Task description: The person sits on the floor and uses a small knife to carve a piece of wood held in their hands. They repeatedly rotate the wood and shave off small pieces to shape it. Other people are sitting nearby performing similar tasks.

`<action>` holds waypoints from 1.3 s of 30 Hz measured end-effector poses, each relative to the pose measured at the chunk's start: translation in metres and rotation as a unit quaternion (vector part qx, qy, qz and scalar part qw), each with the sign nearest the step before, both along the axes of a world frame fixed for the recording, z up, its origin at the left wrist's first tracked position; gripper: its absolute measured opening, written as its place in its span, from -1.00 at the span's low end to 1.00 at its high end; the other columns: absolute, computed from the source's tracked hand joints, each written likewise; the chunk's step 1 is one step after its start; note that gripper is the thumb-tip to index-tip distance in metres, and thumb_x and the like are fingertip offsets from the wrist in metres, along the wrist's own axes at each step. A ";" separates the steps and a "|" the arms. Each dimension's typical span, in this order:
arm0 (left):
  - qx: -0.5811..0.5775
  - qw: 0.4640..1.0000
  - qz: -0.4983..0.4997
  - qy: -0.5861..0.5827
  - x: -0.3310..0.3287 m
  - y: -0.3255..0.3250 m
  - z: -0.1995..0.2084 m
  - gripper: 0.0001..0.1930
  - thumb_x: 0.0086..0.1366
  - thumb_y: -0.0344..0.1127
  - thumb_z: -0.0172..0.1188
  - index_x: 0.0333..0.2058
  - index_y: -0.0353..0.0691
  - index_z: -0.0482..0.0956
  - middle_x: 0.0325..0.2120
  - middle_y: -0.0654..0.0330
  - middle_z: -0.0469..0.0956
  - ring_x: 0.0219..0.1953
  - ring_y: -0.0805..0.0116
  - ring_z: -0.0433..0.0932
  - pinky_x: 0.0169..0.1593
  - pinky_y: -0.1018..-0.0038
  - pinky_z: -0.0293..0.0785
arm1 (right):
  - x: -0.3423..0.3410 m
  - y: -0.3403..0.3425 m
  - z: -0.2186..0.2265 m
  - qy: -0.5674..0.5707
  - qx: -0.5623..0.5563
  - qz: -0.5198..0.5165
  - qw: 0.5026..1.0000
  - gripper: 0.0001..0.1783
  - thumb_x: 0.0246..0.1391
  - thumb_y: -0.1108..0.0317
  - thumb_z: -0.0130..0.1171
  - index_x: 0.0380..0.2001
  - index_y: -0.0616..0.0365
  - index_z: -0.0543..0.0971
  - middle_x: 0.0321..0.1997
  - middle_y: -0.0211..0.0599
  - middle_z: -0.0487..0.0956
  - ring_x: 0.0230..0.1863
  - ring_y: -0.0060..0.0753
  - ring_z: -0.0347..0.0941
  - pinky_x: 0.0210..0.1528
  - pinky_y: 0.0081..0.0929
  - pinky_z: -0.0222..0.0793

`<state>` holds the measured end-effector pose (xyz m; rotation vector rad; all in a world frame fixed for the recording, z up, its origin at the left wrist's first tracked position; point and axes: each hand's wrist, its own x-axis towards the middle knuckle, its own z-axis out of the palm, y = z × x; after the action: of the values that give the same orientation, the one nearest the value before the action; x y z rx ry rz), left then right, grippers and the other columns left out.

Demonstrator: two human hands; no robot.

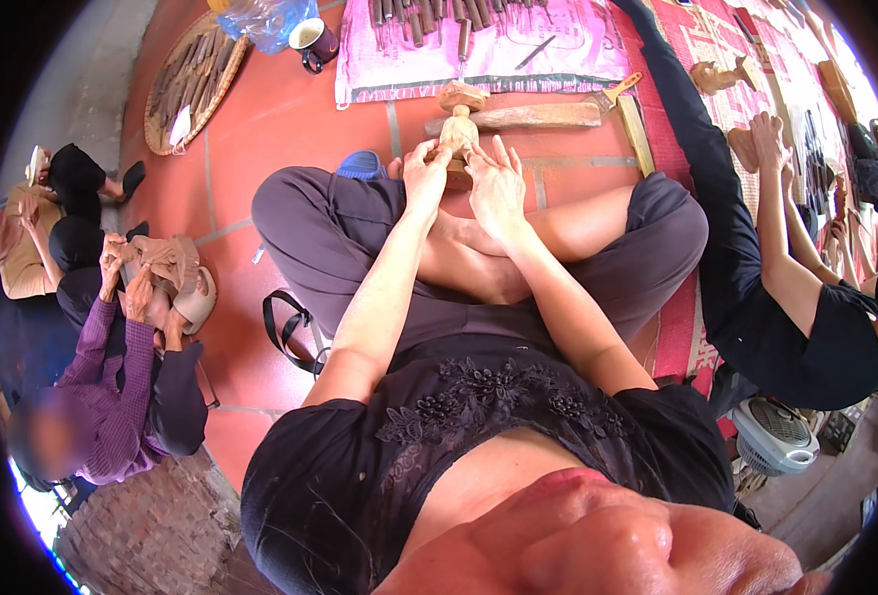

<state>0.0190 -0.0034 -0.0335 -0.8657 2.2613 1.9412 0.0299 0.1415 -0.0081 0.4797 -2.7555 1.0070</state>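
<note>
A pale carved wooden figure (460,129) stands on the tiles in front of my crossed legs, with a wider top and a narrow neck. My left hand (425,180) presses its fingertips to the figure's left side. On its right side my right hand (498,188) touches it with thumb and forefinger, the other fingers stretched forward. The lower part of the figure is partly hidden by my hands. Just beyond it, a wooden-handled chisel (465,45) points toward the figure. A long wooden club (543,116) lies behind it to the right.
A brush (619,89) and a wooden bar (635,134) lie right of the club. Several chisels rest on a pink sheet (558,79). At the left are a round basket (159,119) of tools and a dark mug (314,45). Other people sit on both sides; a fan (771,436) stands right.
</note>
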 end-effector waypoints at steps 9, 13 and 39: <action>0.022 1.000 -0.010 0.003 -0.005 0.001 0.000 -0.64 0.31 -0.29 0.28 0.05 -0.27 0.59 0.06 0.01 0.48 0.09 0.18 0.50 0.15 0.34 0.40 | -0.028 -0.003 -0.008 -0.008 0.020 -0.016 1.000 -0.64 0.21 0.44 0.00 0.02 0.20 0.63 0.19 -0.12 0.60 0.40 0.16 0.28 0.44 0.11 0.03; 0.002 1.000 -0.006 0.018 0.000 0.002 -0.007 -0.65 0.31 -0.29 0.28 0.03 -0.27 0.59 0.05 0.01 0.47 0.06 0.20 0.51 0.14 0.34 0.41 | -0.007 -0.007 -0.003 0.026 -0.002 0.000 1.000 -0.61 0.19 0.44 -0.05 0.02 0.23 0.63 0.16 -0.06 0.60 0.39 0.27 0.27 0.44 0.19 -0.01; -0.099 0.993 -0.038 0.045 0.003 0.012 0.013 -0.67 0.29 -0.30 0.28 0.01 -0.22 0.58 -0.04 -0.01 0.47 0.08 0.13 0.49 0.16 0.30 0.40 | -0.048 -0.014 -0.003 0.059 0.040 -0.043 0.996 -0.57 0.16 0.43 -0.03 0.06 0.21 0.61 0.20 -0.13 0.59 0.39 0.21 0.28 0.46 0.15 -0.01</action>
<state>0.0222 0.0082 -0.0205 -0.7093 2.5328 1.7805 -0.0183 0.1271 -0.0111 0.4139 -2.6931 0.8233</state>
